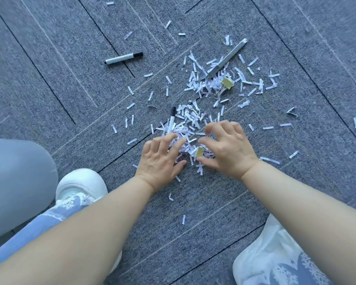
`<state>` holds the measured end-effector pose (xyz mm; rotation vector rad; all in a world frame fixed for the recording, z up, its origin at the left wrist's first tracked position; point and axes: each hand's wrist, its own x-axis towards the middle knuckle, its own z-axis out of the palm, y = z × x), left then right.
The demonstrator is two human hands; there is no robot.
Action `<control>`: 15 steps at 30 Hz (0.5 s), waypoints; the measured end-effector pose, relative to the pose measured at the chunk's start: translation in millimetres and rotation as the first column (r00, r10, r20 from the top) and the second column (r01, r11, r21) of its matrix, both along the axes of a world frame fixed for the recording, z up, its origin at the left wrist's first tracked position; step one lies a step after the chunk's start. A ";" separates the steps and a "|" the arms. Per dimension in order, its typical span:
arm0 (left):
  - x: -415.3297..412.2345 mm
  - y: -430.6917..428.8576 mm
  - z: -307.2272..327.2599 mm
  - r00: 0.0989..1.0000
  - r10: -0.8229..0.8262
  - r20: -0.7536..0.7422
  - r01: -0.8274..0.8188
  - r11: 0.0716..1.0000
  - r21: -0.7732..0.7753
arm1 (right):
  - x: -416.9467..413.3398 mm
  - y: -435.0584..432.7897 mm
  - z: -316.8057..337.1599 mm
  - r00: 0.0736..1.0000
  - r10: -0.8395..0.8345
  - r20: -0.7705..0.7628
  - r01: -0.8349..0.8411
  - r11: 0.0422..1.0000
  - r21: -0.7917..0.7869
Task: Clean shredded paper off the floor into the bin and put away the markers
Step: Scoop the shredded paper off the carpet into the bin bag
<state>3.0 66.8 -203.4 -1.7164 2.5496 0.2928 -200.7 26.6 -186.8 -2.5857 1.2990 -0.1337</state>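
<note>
White shredded paper (188,118) lies scattered over the grey carpet, thickest in two heaps at the centre. My left hand (161,159) and my right hand (227,149) rest on the near heap, fingers spread and curled toward each other, with strips between them. A white marker with a black cap (171,120) lies partly buried in the shreds just beyond my left hand. A second such marker (123,58) lies alone on the carpet further back to the left. No bin is in view.
A yellow binder clip (199,152) sits between my hands, another (227,82) in the far heap. A long grey utility knife (226,58) lies at the back right. My knee (19,177) and white shoe (80,186) are at the left, another shoe (261,256) at the lower right.
</note>
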 end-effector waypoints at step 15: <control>4.3 -3.2 3.9 0.994 0.053 0.090 -0.066 0.987 0.148 | 3.2 -3.8 13.3 0.930 -0.229 0.288 0.227 0.973 0.040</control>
